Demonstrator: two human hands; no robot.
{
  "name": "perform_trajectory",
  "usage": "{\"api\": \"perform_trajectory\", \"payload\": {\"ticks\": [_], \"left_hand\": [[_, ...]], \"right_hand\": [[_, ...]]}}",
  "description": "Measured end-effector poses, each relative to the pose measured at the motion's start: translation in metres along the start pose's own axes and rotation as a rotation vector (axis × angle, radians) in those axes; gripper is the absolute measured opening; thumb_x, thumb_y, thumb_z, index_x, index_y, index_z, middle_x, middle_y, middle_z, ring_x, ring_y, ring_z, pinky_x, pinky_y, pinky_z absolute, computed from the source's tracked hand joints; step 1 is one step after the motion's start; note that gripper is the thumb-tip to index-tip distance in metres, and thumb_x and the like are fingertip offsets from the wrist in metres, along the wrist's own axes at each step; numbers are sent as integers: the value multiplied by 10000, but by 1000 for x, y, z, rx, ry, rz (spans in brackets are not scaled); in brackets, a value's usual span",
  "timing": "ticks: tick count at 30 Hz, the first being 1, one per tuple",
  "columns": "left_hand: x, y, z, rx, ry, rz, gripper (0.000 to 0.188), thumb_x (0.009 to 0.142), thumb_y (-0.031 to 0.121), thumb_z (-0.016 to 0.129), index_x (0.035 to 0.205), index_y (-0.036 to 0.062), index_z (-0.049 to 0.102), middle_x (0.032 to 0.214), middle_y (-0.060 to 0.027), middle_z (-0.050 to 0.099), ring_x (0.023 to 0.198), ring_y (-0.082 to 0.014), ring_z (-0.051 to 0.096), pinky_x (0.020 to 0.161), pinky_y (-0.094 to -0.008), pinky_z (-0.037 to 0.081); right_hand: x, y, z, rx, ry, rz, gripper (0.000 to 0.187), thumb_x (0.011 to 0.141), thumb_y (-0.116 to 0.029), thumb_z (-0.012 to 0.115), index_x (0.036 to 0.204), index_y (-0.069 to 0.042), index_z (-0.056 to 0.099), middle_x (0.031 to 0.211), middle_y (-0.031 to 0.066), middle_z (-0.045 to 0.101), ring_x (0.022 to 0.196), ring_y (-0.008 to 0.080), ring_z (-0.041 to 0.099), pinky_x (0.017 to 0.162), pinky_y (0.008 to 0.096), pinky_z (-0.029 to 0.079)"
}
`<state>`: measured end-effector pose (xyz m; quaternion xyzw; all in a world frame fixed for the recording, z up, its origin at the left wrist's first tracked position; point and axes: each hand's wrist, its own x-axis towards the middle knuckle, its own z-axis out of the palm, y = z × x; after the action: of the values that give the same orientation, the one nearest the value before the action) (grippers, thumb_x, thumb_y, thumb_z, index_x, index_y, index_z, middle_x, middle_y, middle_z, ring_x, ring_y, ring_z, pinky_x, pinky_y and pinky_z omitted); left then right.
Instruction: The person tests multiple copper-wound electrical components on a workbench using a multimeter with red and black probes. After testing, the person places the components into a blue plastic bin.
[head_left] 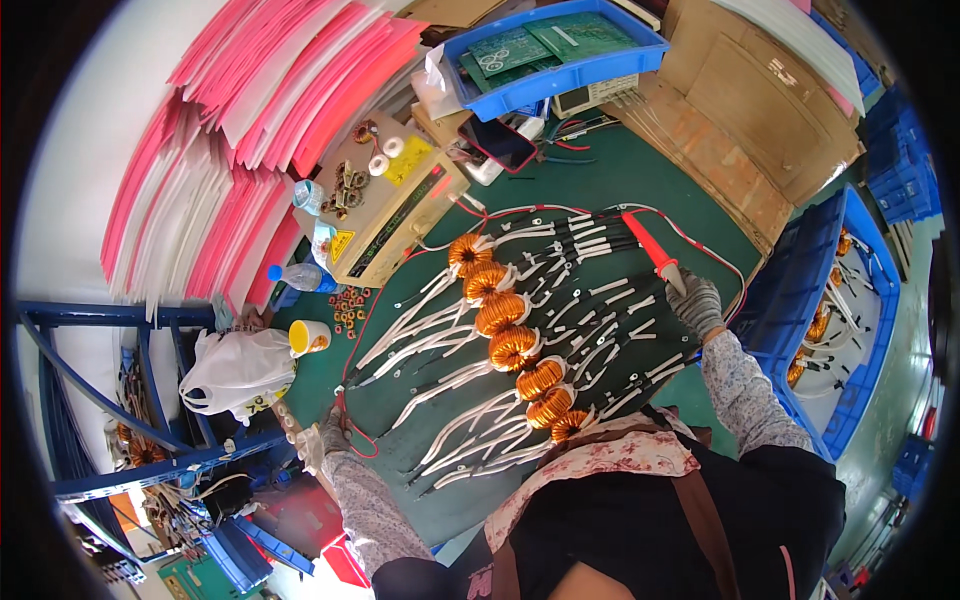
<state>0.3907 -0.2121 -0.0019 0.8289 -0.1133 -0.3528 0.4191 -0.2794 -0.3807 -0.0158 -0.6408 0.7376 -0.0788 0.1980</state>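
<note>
A row of several copper-wound toroid coils runs down the middle of the green table, their white-sleeved leads spread out to both sides. My gloved right hand is closed round a thick red test probe, which points up and left over the ends of the right-hand leads. At the left ends of the leads, my gloved left hand is closed on a thin red test lead; its fingertips are small and partly hidden. A beige tester box stands at the back left, with red and white wires running from it.
Small toroids, a yellow cup, a water bottle and a white plastic bag lie at the left. At the right stands a blue crate of coils. A blue tray of circuit boards sits at the back beside cardboard.
</note>
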Motion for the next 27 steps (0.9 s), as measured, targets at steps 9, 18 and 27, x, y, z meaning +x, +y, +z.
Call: {"api": "perform_trajectory", "payload": {"ticks": [9, 18, 27], "left_hand": [[-26, 20, 15, 85, 10, -7, 277, 839, 194, 581, 1073, 50, 555, 661, -35, 567, 415, -87, 470, 310, -188, 313], [40, -44, -15, -173, -150, 96, 253, 838, 171, 576, 1042, 23, 560, 615, -38, 549, 409, -96, 467, 320, -207, 316], [45, -36, -18, -125, -51, 39, 342, 795, 178, 640, 1090, 33, 551, 683, -61, 608, 423, -110, 506, 318, -205, 337]], "right_hand": [[0, -1, 0, -91, -54, 30, 375, 755, -282, 537, 1043, -43, 533, 798, 196, 618, 742, 363, 603, 669, 436, 480], [3, 11, 21, -84, 36, -82, 413, 737, -292, 558, 1084, -68, 540, 794, 203, 614, 735, 382, 594, 662, 459, 478], [1, 14, 33, -37, 77, -96, 365, 763, -301, 557, 1019, -41, 570, 816, 206, 613, 756, 373, 593, 688, 458, 473]]}}
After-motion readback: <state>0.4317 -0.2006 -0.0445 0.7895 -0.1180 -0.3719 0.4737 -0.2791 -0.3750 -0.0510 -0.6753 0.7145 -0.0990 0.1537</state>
